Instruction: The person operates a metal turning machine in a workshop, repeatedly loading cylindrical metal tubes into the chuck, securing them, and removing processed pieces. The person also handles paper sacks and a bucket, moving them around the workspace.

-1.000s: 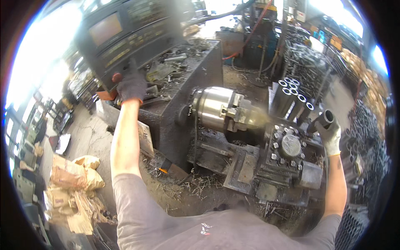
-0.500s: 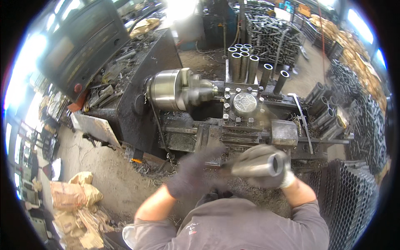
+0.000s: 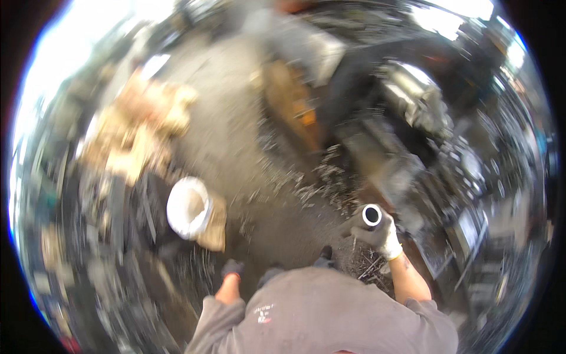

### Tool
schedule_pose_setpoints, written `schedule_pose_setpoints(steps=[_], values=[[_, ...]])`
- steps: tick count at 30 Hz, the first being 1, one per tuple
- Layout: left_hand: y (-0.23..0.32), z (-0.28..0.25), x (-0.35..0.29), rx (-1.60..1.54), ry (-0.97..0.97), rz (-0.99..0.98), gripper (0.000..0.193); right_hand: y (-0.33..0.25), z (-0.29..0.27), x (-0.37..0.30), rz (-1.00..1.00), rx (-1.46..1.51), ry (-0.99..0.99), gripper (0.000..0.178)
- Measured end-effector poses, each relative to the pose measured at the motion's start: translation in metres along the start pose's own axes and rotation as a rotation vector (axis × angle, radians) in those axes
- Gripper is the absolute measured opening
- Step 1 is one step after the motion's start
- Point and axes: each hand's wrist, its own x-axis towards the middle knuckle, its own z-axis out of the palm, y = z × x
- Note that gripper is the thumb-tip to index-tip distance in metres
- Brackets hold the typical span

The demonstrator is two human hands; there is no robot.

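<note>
My right hand (image 3: 381,237), in a grey glove with a pale cuff, is closed around a short metal tube (image 3: 364,213). The tube's round open end points up toward the camera. Beyond that hand stands the lathe, blurred, with its shiny chuck (image 3: 413,94) at the upper right. My left hand (image 3: 233,269), in a dark glove, hangs low by my left side. Its fingers are too small and smeared to make out. Nearest to it is a brown sack (image 3: 214,227) beside a white round container (image 3: 175,206).
Metal shavings (image 3: 333,177) lie on the floor (image 3: 230,130) at the lathe's foot. Tan paper sacks (image 3: 150,112) are heaped at the upper left. Streaked dark stock or racks line the left side, too blurred to identify.
My view has swung left, so the lathe now sits at the right. My left hand has moved away from the tube and dropped to my side. The tube stays in my right hand, now end-up.
</note>
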Motion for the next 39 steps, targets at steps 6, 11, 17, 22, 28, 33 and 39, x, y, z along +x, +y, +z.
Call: schedule_pose_setpoints(steps=[6, 11, 17, 22, 28, 33, 39], values=[[-0.276, 0.108, -0.109, -0.677, 0.237, -0.49, 0.077, -0.029, 0.185, 0.034, -0.17, -0.162, -0.465, 0.043], [-0.326, 0.204, -0.201, -0.602, 0.217, -0.568, 0.054, -0.102, 0.347, 0.023, -0.35, -0.271, -0.971, 0.048], [-0.245, 0.33, -0.28, -1.03, 0.064, -0.807, 0.049, -0.198, 0.504, -0.041, -0.682, -0.124, -1.407, 0.048], [-0.153, 0.405, -0.328, -0.813, 0.043, -1.063, 0.047, -0.262, 0.624, -0.102, -0.901, 0.086, -1.59, 0.047], [-0.171, 0.343, -0.381, -1.041, 0.832, -2.301, 0.061, -0.299, 0.758, -0.163, -1.074, 0.313, -1.846, 0.048], [-0.217, 0.219, -0.449, -0.608, 1.59, -2.32, 0.059, -0.316, 0.788, -0.18, -1.301, 0.11, -1.951, 0.061], [-0.226, 0.182, -0.464, -0.606, 1.238, -2.308, 0.051, -0.42, 0.834, -0.133, -1.633, -0.067, -2.329, 0.043]])
